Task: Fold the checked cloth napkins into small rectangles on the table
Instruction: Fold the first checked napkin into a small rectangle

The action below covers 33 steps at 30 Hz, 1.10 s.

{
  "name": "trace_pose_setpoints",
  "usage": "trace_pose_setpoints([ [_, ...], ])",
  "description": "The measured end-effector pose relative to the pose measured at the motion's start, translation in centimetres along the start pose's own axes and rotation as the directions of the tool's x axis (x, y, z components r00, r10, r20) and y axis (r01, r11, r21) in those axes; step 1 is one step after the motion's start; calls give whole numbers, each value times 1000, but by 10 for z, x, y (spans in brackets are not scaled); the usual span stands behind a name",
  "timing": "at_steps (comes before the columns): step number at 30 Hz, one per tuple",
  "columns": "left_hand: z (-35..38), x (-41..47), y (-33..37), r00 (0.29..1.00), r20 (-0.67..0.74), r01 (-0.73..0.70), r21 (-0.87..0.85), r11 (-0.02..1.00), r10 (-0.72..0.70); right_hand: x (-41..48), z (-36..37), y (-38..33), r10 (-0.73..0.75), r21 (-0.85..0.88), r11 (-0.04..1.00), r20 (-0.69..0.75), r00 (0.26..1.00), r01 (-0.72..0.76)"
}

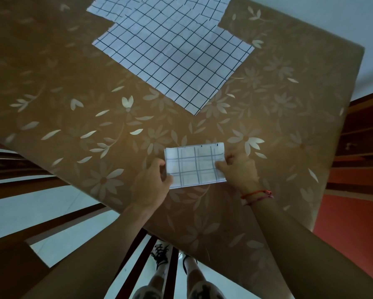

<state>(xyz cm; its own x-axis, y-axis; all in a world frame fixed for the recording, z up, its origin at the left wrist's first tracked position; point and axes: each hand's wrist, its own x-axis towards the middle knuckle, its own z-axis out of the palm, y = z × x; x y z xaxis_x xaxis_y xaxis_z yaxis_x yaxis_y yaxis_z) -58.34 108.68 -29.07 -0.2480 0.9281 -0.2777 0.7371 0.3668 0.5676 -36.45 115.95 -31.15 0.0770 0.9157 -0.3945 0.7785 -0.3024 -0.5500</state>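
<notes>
brown tablecloth with pale flower print across the whole table. near the front edge, lying flat: small white cloth napkin with thin dark checks, folded to a rectangle. gripped at its left short edge by left hand, fingers curled onto the cloth. pinched at its right short edge by right hand, thumb on top, other fingers tucked at the edge. both hands closed on that one folded napkin, one at each end. thin red string bracelet round the right wrist. farther back, well apart from the folded napkin: large white checked cloth napkin, unfolded and spread flat, one corner pointing toward the hands. behind that, overlapping it and cut off by the top of view: more flat white checked cloth; number of pieces and which layer on top not clear. left of the table: dark wooden chair slats over pale floor. below the front table edge: two feet in white shoes with black laces. right side: red-brown wooden furniture.
</notes>
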Motion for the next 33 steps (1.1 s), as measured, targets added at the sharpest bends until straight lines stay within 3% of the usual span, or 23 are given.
trace_pose_setpoints([
  [7,0,-5,-5,1000,22,-2,10,1000,2,2,5,1,24,-14,1000,-48,999,-25],
  [14,2,-4,-12,985,-2,-173,135,976,174,3,5,0,36,-16,999,-43,998,-37],
  [20,-1,-8,-12,998,1,-63,19,998,63,1,4,-1,53,-4,999,-43,998,-53],
  [22,-1,-6,-14,987,-80,-135,85,987,142,1,4,-1,49,-4,999,-46,998,-49],
  [24,1,0,-14,923,-142,-321,224,920,357,1,3,-2,40,-6,999,-44,998,-41],
  [26,7,6,-8,846,-68,-485,315,816,529,1,4,-2,39,-7,999,-43,998,-39],
  [28,16,11,-6,809,54,-556,389,734,585,1,5,-1,39,-6,999,-46,998,-39],
  [33,25,19,-27,872,230,-487,513,707,433,1,5,0,28,-2,1000,-51,998,-28],
])
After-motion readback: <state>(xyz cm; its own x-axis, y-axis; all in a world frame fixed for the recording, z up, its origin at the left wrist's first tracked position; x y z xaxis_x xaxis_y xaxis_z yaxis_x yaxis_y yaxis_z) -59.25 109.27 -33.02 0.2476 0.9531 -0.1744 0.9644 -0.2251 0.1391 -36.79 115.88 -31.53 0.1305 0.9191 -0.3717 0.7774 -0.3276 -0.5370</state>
